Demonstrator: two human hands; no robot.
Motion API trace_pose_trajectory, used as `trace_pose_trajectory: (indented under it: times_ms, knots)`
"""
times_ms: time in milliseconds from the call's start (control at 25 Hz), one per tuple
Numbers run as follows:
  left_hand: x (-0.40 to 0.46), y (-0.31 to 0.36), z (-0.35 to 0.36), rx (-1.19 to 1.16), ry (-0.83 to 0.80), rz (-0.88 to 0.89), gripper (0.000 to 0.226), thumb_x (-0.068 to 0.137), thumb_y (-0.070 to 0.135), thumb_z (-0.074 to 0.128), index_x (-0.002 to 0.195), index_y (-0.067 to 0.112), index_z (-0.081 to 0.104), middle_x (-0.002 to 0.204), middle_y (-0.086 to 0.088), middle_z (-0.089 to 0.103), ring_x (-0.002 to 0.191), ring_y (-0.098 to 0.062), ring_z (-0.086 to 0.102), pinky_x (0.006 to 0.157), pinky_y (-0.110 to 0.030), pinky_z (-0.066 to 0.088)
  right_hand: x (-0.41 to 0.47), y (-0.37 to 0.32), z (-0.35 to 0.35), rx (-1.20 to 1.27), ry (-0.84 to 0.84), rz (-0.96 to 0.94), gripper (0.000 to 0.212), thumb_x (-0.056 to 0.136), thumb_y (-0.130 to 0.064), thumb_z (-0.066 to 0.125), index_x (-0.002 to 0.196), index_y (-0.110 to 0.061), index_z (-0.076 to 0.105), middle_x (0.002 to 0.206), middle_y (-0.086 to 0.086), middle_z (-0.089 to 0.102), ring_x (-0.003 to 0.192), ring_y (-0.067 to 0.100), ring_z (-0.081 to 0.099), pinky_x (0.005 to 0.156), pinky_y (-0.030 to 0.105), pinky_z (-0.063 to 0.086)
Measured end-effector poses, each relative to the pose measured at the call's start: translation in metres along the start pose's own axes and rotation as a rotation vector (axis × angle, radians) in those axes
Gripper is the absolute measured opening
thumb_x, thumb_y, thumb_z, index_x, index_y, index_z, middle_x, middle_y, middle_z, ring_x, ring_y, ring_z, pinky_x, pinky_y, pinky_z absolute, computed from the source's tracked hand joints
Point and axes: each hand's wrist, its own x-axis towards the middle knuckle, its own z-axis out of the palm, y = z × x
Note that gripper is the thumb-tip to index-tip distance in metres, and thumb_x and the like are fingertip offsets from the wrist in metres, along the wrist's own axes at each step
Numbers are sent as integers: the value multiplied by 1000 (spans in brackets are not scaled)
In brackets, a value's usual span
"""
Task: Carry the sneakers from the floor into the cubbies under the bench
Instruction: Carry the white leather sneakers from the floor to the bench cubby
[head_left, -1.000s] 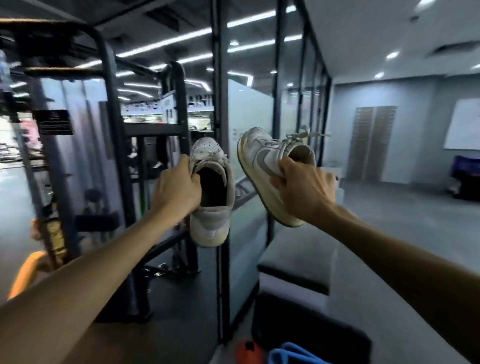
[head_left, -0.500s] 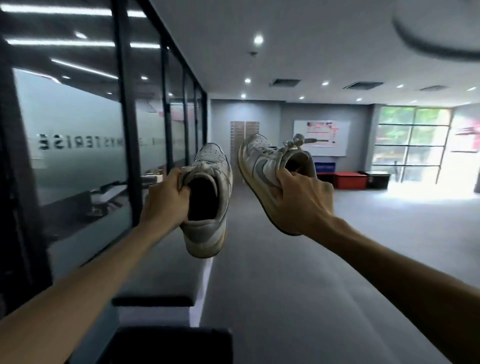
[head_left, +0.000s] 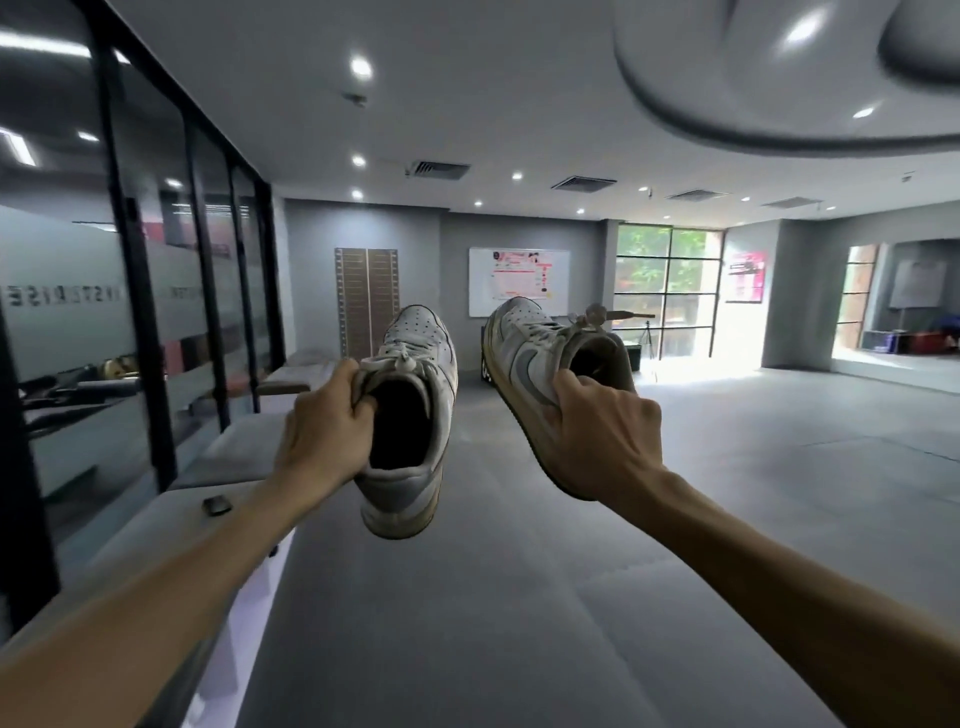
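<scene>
Head view. The left hand (head_left: 324, 434) grips a worn white leather low-top sneaker (head_left: 410, 415) by its collar, fingers (head_left: 363, 408) hooked inside the opening, heel hanging down and toe pointing away. The right hand (head_left: 605, 441) is closed on a second white sneaker with a grey side swoosh (head_left: 530, 358), pinched at the heel with its sole turned to the left. Both shoes are held in the air, apart, above the grey carpeted floor (head_left: 519, 597). A grey padded bench surface (head_left: 156, 530) runs along the glass partition (head_left: 78, 312) at left.
</scene>
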Motion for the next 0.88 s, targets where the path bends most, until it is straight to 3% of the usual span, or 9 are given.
trace_pose_trajectory:
  times_ms: [200, 480, 680, 760, 880]
  knots:
    - [73, 13, 124, 26, -35, 91, 19, 93, 14, 51, 112, 10, 51, 92, -20, 65, 88, -42, 60, 65, -34, 33, 70, 77, 82, -64, -22, 33, 14, 96, -28, 43, 90, -17, 44, 86, 3, 65, 67, 29, 58, 56, 30, 31]
    - [178, 14, 294, -3, -76, 16, 10, 93, 20, 46, 103, 18, 46, 88, -15, 64, 85, -38, 60, 68, -39, 44, 157, 182, 202, -79, -21, 62, 23, 97, -34, 41, 95, -12, 49, 86, 5, 65, 71, 33, 60, 60, 34, 40]
    - [244, 14, 396, 40, -38, -44, 4, 93, 16, 45, 97, 15, 44, 95, -19, 62, 89, -42, 57, 68, -37, 37, 225, 260, 305, -38, -8, 44, 23, 96, -33, 42, 96, -12, 50, 91, 6, 67, 76, 37, 61, 60, 33, 35]
    - [279, 17, 434, 74, -23, -96, 6, 93, 16, 44, 98, 13, 44, 97, -22, 61, 92, -43, 56, 69, -38, 34, 262, 291, 345, -3, -6, 9, 22, 96, -32, 42, 98, -12, 51, 91, 7, 67, 74, 36, 61, 59, 33, 36]
    - [330, 14, 489, 85, 28, -126, 17, 90, 16, 45, 106, 12, 49, 100, -22, 62, 95, -43, 56, 74, -44, 44, 313, 326, 401, 26, -2, -34, 21, 96, -31, 44, 100, -12, 51, 92, 6, 67, 73, 35, 61, 59, 33, 38]
